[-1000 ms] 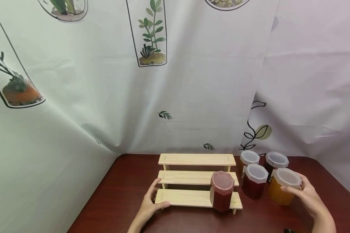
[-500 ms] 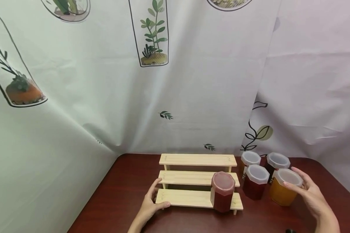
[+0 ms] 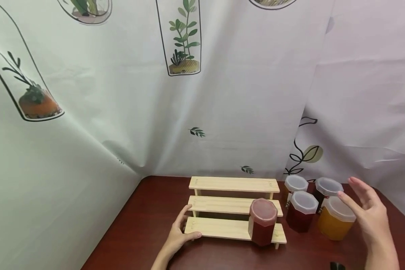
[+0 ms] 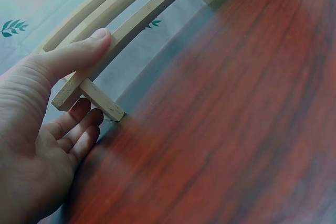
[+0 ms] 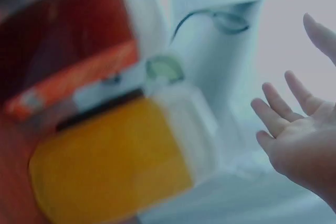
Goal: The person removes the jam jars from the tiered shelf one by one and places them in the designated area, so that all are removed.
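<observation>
My left hand [image 3: 177,236] holds the left end of a three-tier wooden display rack [image 3: 219,227]. In the left wrist view its thumb lies on the front of a slat, while the other fingers [image 4: 86,132] curl beneath, near a short leg. At the rack's lower right is a dark red jar [image 3: 264,228] with a pinkish lid, its base overlapping the front edge of the bottom step. My right hand [image 3: 372,215] is raised beside a yellow-orange jar [image 3: 335,225] with a frosted lid. That hand is empty, its fingers spread in the right wrist view, apart from the jar.
Left of the yellow jar stands a dark red jar [image 3: 301,217]. Behind are an amber jar [image 3: 295,183] and a dark jar [image 3: 327,187]. They share a brown wooden table [image 3: 128,225], backed by a printed curtain [image 3: 222,112]. A small black object [image 3: 337,266] lies at the bottom edge.
My right hand has let go of the yellow jar and moved up and right, its fingers opening. The left hand still holds the rack. The head view has shifted slightly.
</observation>
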A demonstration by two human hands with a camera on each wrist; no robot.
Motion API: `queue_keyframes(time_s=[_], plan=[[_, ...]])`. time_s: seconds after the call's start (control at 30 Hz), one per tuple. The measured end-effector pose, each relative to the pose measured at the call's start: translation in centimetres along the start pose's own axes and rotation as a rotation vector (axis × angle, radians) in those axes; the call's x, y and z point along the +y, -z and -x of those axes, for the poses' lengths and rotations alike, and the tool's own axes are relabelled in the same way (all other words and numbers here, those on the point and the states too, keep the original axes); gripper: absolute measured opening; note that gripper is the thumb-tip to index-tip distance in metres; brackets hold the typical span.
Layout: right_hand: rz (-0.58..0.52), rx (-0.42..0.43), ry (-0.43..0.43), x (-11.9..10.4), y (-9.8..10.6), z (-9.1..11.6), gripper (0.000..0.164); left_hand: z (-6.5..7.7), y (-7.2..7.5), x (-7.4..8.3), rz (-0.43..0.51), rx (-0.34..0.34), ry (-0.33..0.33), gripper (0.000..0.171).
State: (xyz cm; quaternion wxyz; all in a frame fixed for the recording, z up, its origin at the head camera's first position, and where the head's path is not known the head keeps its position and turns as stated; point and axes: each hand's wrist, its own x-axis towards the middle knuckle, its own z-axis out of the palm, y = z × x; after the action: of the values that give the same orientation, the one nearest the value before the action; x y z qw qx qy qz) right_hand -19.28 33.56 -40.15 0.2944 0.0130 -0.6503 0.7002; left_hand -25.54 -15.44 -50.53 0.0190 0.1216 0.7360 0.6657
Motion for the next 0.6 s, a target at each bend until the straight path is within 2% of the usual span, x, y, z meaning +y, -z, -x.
queue_keyframes(time_s=[0.1,0.17,0.23,0.4,0.5,0.6], plan=[[-0.128,-0.078,0.084,-1.1,-1.8,0.0,0.057,0.0,0.1,0.0,-0.005,0.005,0.001,0.096],[-0.144,-0.167,0.118,-1.8,-3.5,0.1,0.057,-0.2,0.1,0.1,-0.008,0.011,-0.002,0.095],[-0.093,-0.265,0.141,-2.5,-5.5,0.3,0.057,-0.4,0.1,0.1,-0.007,0.011,-0.010,0.095],[0.116,-0.514,0.195,-2.9,-9.8,1.4,0.059,-0.3,-0.2,-0.1,0.007,-0.005,-0.012,0.096],[0.188,-0.619,0.217,-2.4,-11.1,2.2,0.059,0.0,-0.2,-0.2,0.007,0.003,0.003,0.097],[0.194,-0.685,0.229,-1.5,-11.7,2.8,0.060,0.1,-0.2,-0.1,0.005,0.006,0.002,0.096]])
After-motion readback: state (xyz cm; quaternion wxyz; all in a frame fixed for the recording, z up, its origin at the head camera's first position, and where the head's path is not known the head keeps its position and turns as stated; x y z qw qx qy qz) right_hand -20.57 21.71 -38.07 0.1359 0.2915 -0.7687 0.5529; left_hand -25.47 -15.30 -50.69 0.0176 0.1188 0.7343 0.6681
